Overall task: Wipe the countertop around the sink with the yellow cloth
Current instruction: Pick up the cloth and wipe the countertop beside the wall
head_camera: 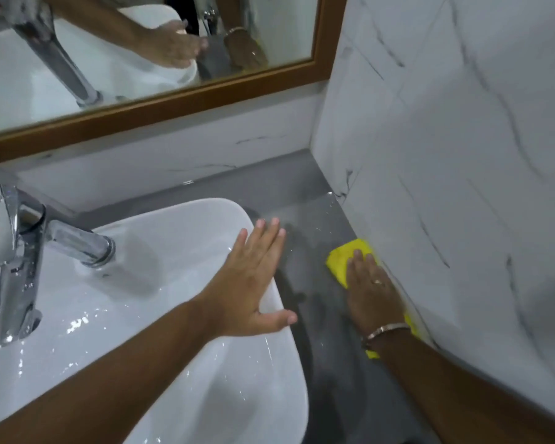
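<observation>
**Wiping the strip beside the sink**

Pressing flat, the right hand [370,291] has its grip spread out on top of the yellow cloth [346,257], fingers apart and palm down, not curled around it. The cloth lies on the grey surface [305,216] to the right of the sink [180,251], tucked against the marble wall [446,161]. A bit of yellow also peeks out under the wrist, by the bracelet [386,330].

The left hand [253,280] rests open on the right rim of the sink, fingers straight, holding nothing. It looks like it is there to steady the body.

To do this step well, I think the hand should keep the cloth flat and push it along the wall edge, then back toward the sink, so no wet spot is missed. Small drops shine on the surface past the cloth, so that part likely still needs a wipe.

The strip between sink and wall is narrow, so the sink rim and the wall leave little room. To the left of the sink's middle stands a shiny tap [20,251]. Behind the sink hangs a mirror with a brown frame [161,107].
</observation>
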`<action>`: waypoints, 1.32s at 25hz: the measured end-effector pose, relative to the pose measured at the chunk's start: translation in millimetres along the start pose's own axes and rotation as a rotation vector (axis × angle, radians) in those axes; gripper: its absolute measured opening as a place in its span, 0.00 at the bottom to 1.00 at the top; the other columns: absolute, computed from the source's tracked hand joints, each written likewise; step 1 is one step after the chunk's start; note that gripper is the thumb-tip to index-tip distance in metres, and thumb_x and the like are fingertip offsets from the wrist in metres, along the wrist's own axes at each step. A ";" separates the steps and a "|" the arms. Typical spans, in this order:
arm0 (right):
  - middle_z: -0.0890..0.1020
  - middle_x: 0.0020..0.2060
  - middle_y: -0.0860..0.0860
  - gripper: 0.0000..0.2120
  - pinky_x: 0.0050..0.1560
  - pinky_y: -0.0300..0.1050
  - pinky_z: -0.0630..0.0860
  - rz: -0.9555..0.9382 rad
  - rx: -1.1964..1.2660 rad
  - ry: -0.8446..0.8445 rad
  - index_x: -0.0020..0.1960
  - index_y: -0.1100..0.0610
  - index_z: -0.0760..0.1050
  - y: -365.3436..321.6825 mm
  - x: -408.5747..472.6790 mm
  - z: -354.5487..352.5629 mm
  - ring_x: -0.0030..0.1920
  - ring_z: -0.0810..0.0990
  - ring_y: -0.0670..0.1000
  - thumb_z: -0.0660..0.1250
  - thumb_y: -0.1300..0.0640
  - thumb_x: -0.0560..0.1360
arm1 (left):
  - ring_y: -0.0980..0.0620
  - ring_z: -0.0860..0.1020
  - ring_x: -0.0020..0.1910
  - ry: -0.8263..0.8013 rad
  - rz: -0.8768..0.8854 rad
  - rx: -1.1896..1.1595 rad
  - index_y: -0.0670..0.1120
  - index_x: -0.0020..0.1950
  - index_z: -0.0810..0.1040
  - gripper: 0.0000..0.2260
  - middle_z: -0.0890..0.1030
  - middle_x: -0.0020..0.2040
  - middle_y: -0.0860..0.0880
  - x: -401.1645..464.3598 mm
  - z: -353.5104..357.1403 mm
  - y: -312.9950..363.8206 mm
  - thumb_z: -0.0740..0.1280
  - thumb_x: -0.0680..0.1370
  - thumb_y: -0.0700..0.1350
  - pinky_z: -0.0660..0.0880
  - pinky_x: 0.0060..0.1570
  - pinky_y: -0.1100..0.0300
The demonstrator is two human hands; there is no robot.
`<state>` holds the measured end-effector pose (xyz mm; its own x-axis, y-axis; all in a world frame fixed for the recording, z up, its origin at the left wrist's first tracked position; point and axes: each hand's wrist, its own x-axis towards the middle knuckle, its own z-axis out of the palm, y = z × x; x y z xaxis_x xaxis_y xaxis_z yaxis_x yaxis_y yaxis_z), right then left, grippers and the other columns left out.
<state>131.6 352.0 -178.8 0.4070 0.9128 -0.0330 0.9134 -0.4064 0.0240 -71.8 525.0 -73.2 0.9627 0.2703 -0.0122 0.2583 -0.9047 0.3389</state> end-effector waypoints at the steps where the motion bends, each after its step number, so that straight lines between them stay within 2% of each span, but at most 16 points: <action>1: 0.73 0.66 0.63 0.25 0.57 0.59 0.76 0.026 0.017 0.009 0.65 0.65 0.69 2.1 21.3 4.1 0.64 0.73 0.65 0.51 0.61 0.70 | 0.41 0.39 0.78 0.004 -0.001 -0.014 0.37 0.78 0.46 0.50 0.44 0.79 0.40 0.8 1.5 -0.1 0.60 0.71 0.70 0.46 0.74 0.37; 3: 0.72 0.67 0.63 0.26 0.57 0.62 0.75 0.064 0.110 0.005 0.65 0.65 0.70 1.0 73.0 8.7 0.65 0.72 0.66 0.53 0.59 0.70 | 0.41 0.39 0.78 0.013 0.001 -0.031 0.38 0.78 0.46 0.50 0.44 0.79 0.40 1.6 3.9 -1.6 0.62 0.71 0.69 0.45 0.74 0.38; 6: 0.67 0.71 0.60 0.26 0.65 0.61 0.67 0.052 0.157 -0.036 0.70 0.62 0.66 -22.7 124.2 8.9 0.69 0.66 0.64 0.56 0.58 0.73 | 0.42 0.40 0.78 0.020 0.001 -0.050 0.40 0.79 0.46 0.50 0.45 0.80 0.41 2.9 3.0 -3.1 0.63 0.70 0.68 0.44 0.74 0.39; 8: 0.67 0.71 0.60 0.27 0.66 0.61 0.66 -0.274 0.075 -0.046 0.72 0.60 0.62 -37.2 98.3 17.5 0.70 0.65 0.63 0.51 0.56 0.73 | 0.41 0.40 0.78 0.014 0.004 -0.056 0.40 0.79 0.47 0.49 0.46 0.80 0.41 3.0 0.5 -3.1 0.63 0.70 0.67 0.44 0.74 0.38; 10: 0.69 0.70 0.57 0.28 0.65 0.57 0.69 -0.553 0.101 -0.041 0.71 0.58 0.65 -31.5 36.9 24.2 0.69 0.67 0.61 0.54 0.55 0.71 | 0.41 0.40 0.78 0.016 -0.011 -0.080 0.41 0.79 0.48 0.48 0.47 0.80 0.42 3.2 1.0 -1.9 0.64 0.70 0.66 0.45 0.73 0.36; 11: 0.70 0.69 0.55 0.28 0.64 0.55 0.70 -0.548 0.177 0.006 0.69 0.56 0.68 -22.7 11.7 24.1 0.69 0.67 0.59 0.57 0.55 0.68 | 0.42 0.40 0.78 0.012 -0.015 -0.093 0.41 0.79 0.48 0.48 0.47 0.80 0.42 4.2 0.7 -1.7 0.65 0.70 0.66 0.45 0.73 0.35; 13: 0.71 0.69 0.55 0.29 0.60 0.56 0.73 -0.332 0.230 0.063 0.68 0.54 0.67 -8.9 0.5 19.4 0.68 0.66 0.59 0.58 0.54 0.66 | 0.42 0.39 0.78 0.014 -0.023 -0.116 0.41 0.79 0.48 0.48 0.46 0.80 0.43 3.7 2.7 -0.2 0.65 0.69 0.66 0.46 0.73 0.34; 16: 0.71 0.69 0.58 0.28 0.60 0.62 0.72 0.119 0.230 0.001 0.67 0.55 0.68 -20.5 70.8 7.5 0.67 0.69 0.62 0.52 0.51 0.68 | 0.42 0.39 0.78 0.022 -0.023 -0.119 0.42 0.79 0.47 0.48 0.45 0.80 0.43 3.0 6.5 -2.0 0.64 0.69 0.66 0.45 0.73 0.35; 17: 0.71 0.69 0.59 0.29 0.60 0.64 0.72 0.165 0.263 -0.027 0.67 0.57 0.70 -34.9 90.1 0.7 0.67 0.70 0.63 0.51 0.51 0.68 | 0.42 0.39 0.78 0.025 -0.021 -0.116 0.43 0.79 0.47 0.48 0.45 0.80 0.43 3.4 7.3 -2.9 0.64 0.69 0.67 0.44 0.73 0.36; 18: 0.70 0.69 0.60 0.30 0.61 0.65 0.70 0.102 0.228 -0.028 0.68 0.58 0.69 -49.5 94.1 4.8 0.67 0.69 0.65 0.50 0.50 0.68 | 0.42 0.39 0.78 0.025 -0.019 -0.114 0.44 0.79 0.46 0.48 0.45 0.80 0.43 3.7 7.1 -3.0 0.64 0.70 0.67 0.44 0.74 0.37; 20: 0.60 0.74 0.60 0.31 0.67 0.65 0.61 -0.246 0.042 -0.106 0.73 0.58 0.59 -74.0 51.9 23.7 0.73 0.58 0.65 0.47 0.49 0.73 | 0.42 0.38 0.78 0.016 -0.017 -0.110 0.45 0.79 0.47 0.48 0.45 0.80 0.43 4.6 3.3 -1.6 0.64 0.70 0.67 0.43 0.74 0.38; 22: 0.56 0.76 0.56 0.29 0.70 0.61 0.57 -0.453 0.078 -0.137 0.76 0.55 0.53 -71.5 -23.8 27.3 0.75 0.52 0.61 0.50 0.49 0.76 | 0.43 0.38 0.78 -0.013 -0.011 -0.071 0.46 0.79 0.48 0.47 0.45 0.80 0.43 3.8 -3.2 -0.3 0.63 0.70 0.69 0.44 0.74 0.38; 25: 0.66 0.72 0.57 0.31 0.62 0.59 0.71 -0.340 0.143 -0.043 0.72 0.52 0.62 -28.8 -38.0 20.7 0.70 0.65 0.61 0.58 0.52 0.69 | 0.43 0.38 0.78 -0.088 0.020 0.097 0.49 0.79 0.48 0.47 0.46 0.80 0.42 5.1 -17.3 -1.1 0.59 0.70 0.73 0.47 0.74 0.39; 28: 0.68 0.71 0.57 0.30 0.64 0.56 0.65 0.056 0.152 -0.024 0.71 0.54 0.63 -19.0 27.0 14.3 0.71 0.61 0.59 0.54 0.51 0.69 | 0.39 0.40 0.77 -0.158 0.133 0.302 0.50 0.79 0.48 0.55 0.46 0.79 0.39 28.9 -39.1 -6.6 0.56 0.62 0.81 0.42 0.74 0.39; 30: 0.68 0.71 0.57 0.30 0.66 0.58 0.65 0.054 0.134 -0.078 0.71 0.54 0.64 -47.7 29.9 18.9 0.71 0.62 0.59 0.52 0.50 0.70 | 0.38 0.38 0.77 -0.226 0.226 0.367 0.50 0.79 0.47 0.60 0.45 0.79 0.39 53.0 -48.4 -7.5 0.56 0.56 0.83 0.37 0.73 0.39; 33: 0.68 0.71 0.54 0.32 0.67 0.55 0.60 -0.268 0.163 -0.084 0.70 0.54 0.67 -71.6 -39.6 13.1 0.70 0.67 0.59 0.64 0.51 0.66 | 0.42 0.36 0.77 -0.306 0.319 0.391 0.49 0.79 0.46 0.63 0.45 0.79 0.40 73.1 -46.4 -7.7 0.59 0.54 0.83 0.35 0.72 0.36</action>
<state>50.1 344.4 -192.3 0.1451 0.9845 -0.0986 0.9747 -0.1594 -0.1568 -7.2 567.0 -33.1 0.9623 -0.0901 -0.2567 -0.0934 -0.9956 -0.0006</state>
